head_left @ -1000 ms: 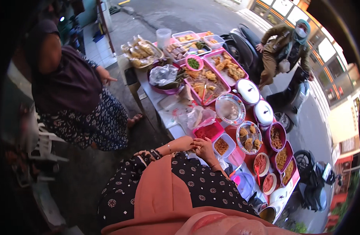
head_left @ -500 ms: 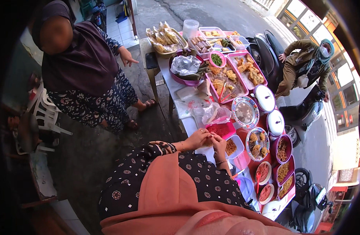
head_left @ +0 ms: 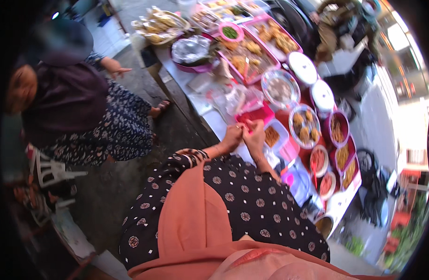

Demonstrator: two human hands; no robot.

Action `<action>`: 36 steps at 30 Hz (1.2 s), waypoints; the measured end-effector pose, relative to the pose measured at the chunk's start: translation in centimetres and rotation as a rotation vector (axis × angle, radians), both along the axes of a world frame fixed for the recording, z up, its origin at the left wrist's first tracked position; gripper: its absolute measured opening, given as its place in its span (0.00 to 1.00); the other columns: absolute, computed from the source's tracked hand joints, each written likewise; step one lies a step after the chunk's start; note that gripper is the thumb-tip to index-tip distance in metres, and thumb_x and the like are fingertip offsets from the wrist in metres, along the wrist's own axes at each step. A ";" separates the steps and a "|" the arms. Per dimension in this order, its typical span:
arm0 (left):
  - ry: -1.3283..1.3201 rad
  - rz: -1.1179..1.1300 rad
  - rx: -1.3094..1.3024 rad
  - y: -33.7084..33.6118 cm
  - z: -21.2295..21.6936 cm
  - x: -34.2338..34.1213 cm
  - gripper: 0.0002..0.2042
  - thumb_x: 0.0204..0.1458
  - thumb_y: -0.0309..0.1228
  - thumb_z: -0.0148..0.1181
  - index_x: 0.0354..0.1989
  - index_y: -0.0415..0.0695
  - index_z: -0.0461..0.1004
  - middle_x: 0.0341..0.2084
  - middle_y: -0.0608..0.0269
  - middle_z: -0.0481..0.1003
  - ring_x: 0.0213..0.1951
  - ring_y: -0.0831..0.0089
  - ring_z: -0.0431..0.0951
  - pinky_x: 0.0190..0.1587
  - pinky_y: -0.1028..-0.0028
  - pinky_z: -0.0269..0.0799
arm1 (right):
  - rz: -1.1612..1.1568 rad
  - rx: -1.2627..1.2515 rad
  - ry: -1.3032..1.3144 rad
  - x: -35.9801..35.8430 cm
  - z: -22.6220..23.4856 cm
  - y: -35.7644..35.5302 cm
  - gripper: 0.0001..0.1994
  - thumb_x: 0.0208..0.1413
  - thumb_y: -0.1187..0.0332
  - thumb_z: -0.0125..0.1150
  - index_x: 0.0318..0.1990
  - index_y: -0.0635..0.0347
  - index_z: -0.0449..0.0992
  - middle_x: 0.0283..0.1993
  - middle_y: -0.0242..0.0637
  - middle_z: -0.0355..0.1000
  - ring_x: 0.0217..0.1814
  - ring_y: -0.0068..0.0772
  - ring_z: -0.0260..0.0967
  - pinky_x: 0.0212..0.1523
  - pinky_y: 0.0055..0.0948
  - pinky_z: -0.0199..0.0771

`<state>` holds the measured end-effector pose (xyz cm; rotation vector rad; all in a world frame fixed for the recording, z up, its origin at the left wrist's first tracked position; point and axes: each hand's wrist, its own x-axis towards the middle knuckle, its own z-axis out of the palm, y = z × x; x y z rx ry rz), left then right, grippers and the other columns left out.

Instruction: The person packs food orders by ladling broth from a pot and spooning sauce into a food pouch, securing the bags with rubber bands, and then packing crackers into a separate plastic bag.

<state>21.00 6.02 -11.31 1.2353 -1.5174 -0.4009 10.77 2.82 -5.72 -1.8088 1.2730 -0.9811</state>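
Pink plastic tray [head_left: 257, 115] is sitting at the table's [head_left: 210, 116] near edge — both hands are meeting just in front of it, left hand [head_left: 233, 137] and right hand [head_left: 255, 134] touching, fingers curled; what they are pinching, I cannot tell.

Pink trays [head_left: 263, 114], black dotted sleeve [head_left: 196, 168], orange scarf [head_left: 191, 219], white lids [head_left: 302, 67].
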 end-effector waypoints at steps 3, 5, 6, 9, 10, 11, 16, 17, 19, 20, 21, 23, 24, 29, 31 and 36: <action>0.043 -0.103 0.011 -0.1 0.8 0.5 0.03 0.43 0.21 0.52 0.27 0.39 0.69 0.30 0.54 0.73 0.35 0.55 0.75 0.36 0.64 0.70 | 0.165 -0.014 0.247 -0.2 0.0 -1.6 0.18 0.51 0.74 0.52 0.49 0.61 0.59 0.30 0.47 0.74 0.35 0.45 0.74 0.36 0.36 0.72; 0.127 -0.089 0.035 0.2 -0.1 0.7 0.02 0.48 0.23 0.54 0.30 0.39 0.70 0.33 0.54 0.74 0.39 0.56 0.74 0.41 0.66 0.69 | 0.287 -0.061 0.489 -1.1 1.1 -2.4 0.19 0.52 0.72 0.48 0.53 0.60 0.58 0.20 0.47 0.70 0.25 0.51 0.70 0.32 0.46 0.68; 0.128 -0.110 0.039 0.3 -0.1 0.8 0.02 0.48 0.23 0.54 0.30 0.39 0.70 0.33 0.54 0.74 0.39 0.56 0.74 0.41 0.66 0.69 | 0.266 -0.053 0.491 -1.9 1.2 -2.6 0.19 0.52 0.72 0.48 0.53 0.60 0.58 0.20 0.47 0.70 0.25 0.51 0.70 0.32 0.46 0.68; 0.316 -0.174 0.195 0.7 -0.4 1.1 0.05 0.56 0.27 0.51 0.35 0.39 0.72 0.34 0.58 0.74 0.43 0.64 0.72 0.47 0.70 0.66 | 0.437 -0.195 0.637 -3.5 2.2 -2.5 0.19 0.52 0.70 0.50 0.52 0.60 0.59 0.20 0.49 0.68 0.20 0.50 0.67 0.29 0.44 0.65; 0.314 -0.180 0.197 0.9 -0.7 1.0 0.05 0.56 0.27 0.51 0.35 0.39 0.72 0.34 0.58 0.74 0.43 0.64 0.72 0.47 0.70 0.66 | 0.432 -0.193 0.636 -3.7 1.6 -2.4 0.19 0.52 0.70 0.50 0.52 0.60 0.59 0.20 0.49 0.68 0.20 0.50 0.67 0.29 0.44 0.65; 0.427 -0.197 0.263 1.1 -1.0 1.0 0.06 0.56 0.27 0.51 0.36 0.39 0.72 0.36 0.59 0.74 0.44 0.65 0.72 0.48 0.70 0.65 | 0.429 -0.095 0.461 -3.6 0.5 -2.4 0.17 0.53 0.68 0.50 0.50 0.59 0.61 0.22 0.48 0.69 0.23 0.46 0.69 0.28 0.41 0.65; 0.643 -0.267 0.434 1.2 -0.8 1.5 0.08 0.53 0.24 0.55 0.41 0.39 0.76 0.40 0.60 0.73 0.43 0.73 0.72 0.48 0.75 0.67 | 0.153 1.151 -0.962 -4.8 -0.2 -3.9 0.10 0.55 0.73 0.49 0.44 0.54 0.64 0.34 0.40 0.75 0.34 0.34 0.75 0.31 0.27 0.72; 0.643 -0.271 0.435 1.1 -0.5 1.6 0.08 0.53 0.24 0.55 0.41 0.39 0.76 0.40 0.60 0.73 0.43 0.73 0.72 0.48 0.75 0.67 | 0.046 1.232 -1.176 -4.9 -0.3 -3.9 0.13 0.50 0.82 0.49 0.42 0.54 0.63 0.39 0.44 0.74 0.40 0.38 0.75 0.37 0.29 0.75; 0.678 -0.236 0.398 1.2 0.6 1.6 0.09 0.52 0.21 0.55 0.41 0.38 0.76 0.38 0.60 0.75 0.40 0.77 0.74 0.45 0.79 0.69 | -0.008 1.113 -1.178 -3.2 -0.1 -3.1 0.15 0.48 0.85 0.48 0.41 0.56 0.63 0.40 0.47 0.74 0.42 0.39 0.74 0.38 0.30 0.75; 0.680 -0.236 0.402 1.3 1.1 1.5 0.09 0.52 0.21 0.55 0.41 0.38 0.76 0.38 0.60 0.75 0.40 0.77 0.74 0.45 0.79 0.69 | -0.054 0.996 -1.172 -2.4 -0.1 -2.7 0.17 0.45 0.88 0.48 0.40 0.57 0.62 0.42 0.49 0.73 0.44 0.41 0.74 0.40 0.30 0.75; 0.624 -0.258 0.374 1.3 2.0 1.4 0.09 0.52 0.21 0.55 0.41 0.38 0.76 0.36 0.62 0.76 0.38 0.78 0.74 0.44 0.79 0.70 | -0.074 0.933 -1.115 -2.0 -1.0 -2.8 0.18 0.41 0.91 0.48 0.38 0.58 0.61 0.41 0.52 0.73 0.46 0.40 0.73 0.42 0.30 0.75; 0.567 -0.289 0.351 1.2 2.6 1.2 0.09 0.51 0.20 0.55 0.40 0.37 0.76 0.34 0.63 0.77 0.36 0.78 0.75 0.42 0.80 0.71 | -0.032 0.619 -0.865 -1.4 -3.4 -3.3 0.17 0.43 0.90 0.48 0.38 0.59 0.61 0.41 0.51 0.73 0.46 0.37 0.73 0.42 0.27 0.75; 0.501 -0.279 0.350 1.1 2.5 1.6 0.09 0.51 0.20 0.55 0.41 0.37 0.76 0.32 0.64 0.77 0.35 0.79 0.75 0.41 0.79 0.71 | 0.029 0.321 -0.602 -0.5 -3.4 -3.2 0.15 0.44 0.89 0.47 0.37 0.59 0.60 0.40 0.50 0.73 0.45 0.35 0.73 0.41 0.25 0.74; 0.593 -0.115 0.483 1.3 2.0 2.2 0.09 0.49 0.20 0.57 0.40 0.38 0.76 0.31 0.62 0.78 0.33 0.79 0.76 0.39 0.79 0.71 | 0.014 0.533 -0.677 -1.8 -2.6 -3.2 0.08 0.48 0.78 0.61 0.27 0.63 0.66 0.34 0.42 0.76 0.35 0.24 0.73 0.36 0.21 0.74; 0.601 -0.120 0.534 1.1 2.0 2.6 0.12 0.48 0.20 0.58 0.42 0.38 0.72 0.29 0.61 0.78 0.33 0.79 0.76 0.39 0.79 0.71 | 0.125 0.483 -0.506 -2.0 -1.6 -2.5 0.08 0.48 0.75 0.62 0.25 0.63 0.68 0.33 0.41 0.76 0.35 0.22 0.73 0.35 0.21 0.74; 0.264 -0.097 0.480 0.8 3.1 2.5 0.19 0.44 0.19 0.57 0.45 0.41 0.62 0.27 0.57 0.77 0.32 0.73 0.78 0.36 0.76 0.70 | 0.476 -0.322 0.608 -1.3 1.8 -1.9 0.06 0.47 0.68 0.55 0.25 0.61 0.72 0.23 0.39 0.72 0.25 0.33 0.71 0.36 0.32 0.66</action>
